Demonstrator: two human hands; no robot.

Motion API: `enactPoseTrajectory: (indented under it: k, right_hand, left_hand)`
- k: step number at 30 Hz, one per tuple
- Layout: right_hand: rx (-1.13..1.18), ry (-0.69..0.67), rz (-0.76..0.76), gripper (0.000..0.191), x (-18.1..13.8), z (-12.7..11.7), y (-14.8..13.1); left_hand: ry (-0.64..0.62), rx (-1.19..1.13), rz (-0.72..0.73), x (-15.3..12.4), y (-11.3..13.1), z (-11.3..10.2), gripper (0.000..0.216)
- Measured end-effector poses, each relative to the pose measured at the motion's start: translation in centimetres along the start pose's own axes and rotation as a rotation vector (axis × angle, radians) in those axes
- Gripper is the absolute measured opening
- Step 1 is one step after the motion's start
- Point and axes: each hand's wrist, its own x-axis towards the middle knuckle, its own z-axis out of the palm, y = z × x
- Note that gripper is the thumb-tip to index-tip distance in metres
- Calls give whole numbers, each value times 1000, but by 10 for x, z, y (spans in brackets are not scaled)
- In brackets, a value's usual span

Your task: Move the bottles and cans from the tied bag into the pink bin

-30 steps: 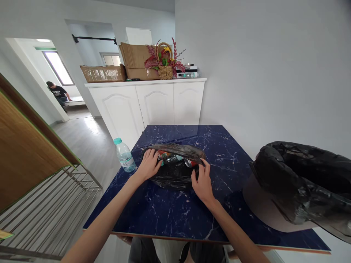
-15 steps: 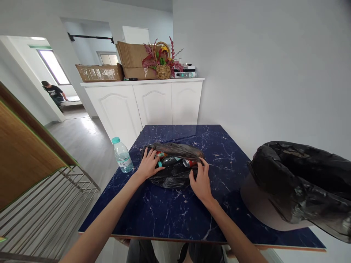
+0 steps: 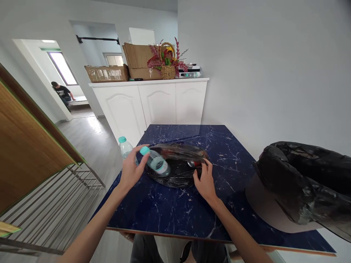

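My left hand (image 3: 133,168) grips a clear plastic bottle (image 3: 159,165) by its neck, just under the teal cap. The bottle slants over the open mouth of a black plastic bag (image 3: 175,179) lying on the blue marbled table (image 3: 175,212). At the bag's right side my right hand (image 3: 205,182) pinches its edge between thumb and fingers. A red and silver can (image 3: 192,163) shows inside the bag near those fingertips. Behind my left hand stands a second clear bottle (image 3: 124,147) with a teal cap, partly hidden.
A bin lined with a black bag (image 3: 282,175) stands at the table's right. A white cabinet (image 3: 161,104) beyond the table carries cardboard boxes (image 3: 108,73) and a flower basket (image 3: 168,72). To the left is a metal rack (image 3: 55,212). A person (image 3: 62,92) sits in the far room.
My left hand has drawn the bottle up and leftward out of the bag. My right hand stays at the bag's edge. The view has swung slightly left.
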Motion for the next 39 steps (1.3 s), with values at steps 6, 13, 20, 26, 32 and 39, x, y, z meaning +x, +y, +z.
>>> enactPoseTrajectory:
  k: [6, 13, 20, 26, 32, 39]
  right_hand:
    - [-4, 1, -1, 38, -2, 1, 1]
    - [0, -9, 5, 40, -3, 2, 3]
    - [-15, 4, 9, 38, -2, 2, 3]
    - [-10, 7, -1, 37, -3, 3, 4]
    - [-12, 17, -9, 37, -2, 3, 3]
    - [-17, 47, -26, 39, 1, 0, 2]
  left_hand:
    - [254, -153, -132, -13, -12, -37, 34]
    - [355, -84, -165, -16, -53, -50, 40]
    - [362, -57, -186, -22, -74, -45, 44]
    - [407, 51, -107, -24, -59, -51, 51]
    - [516, 301, 242, -36, -18, -27, 42]
    - [-508, 120, 306, -41, 20, 82, 26]
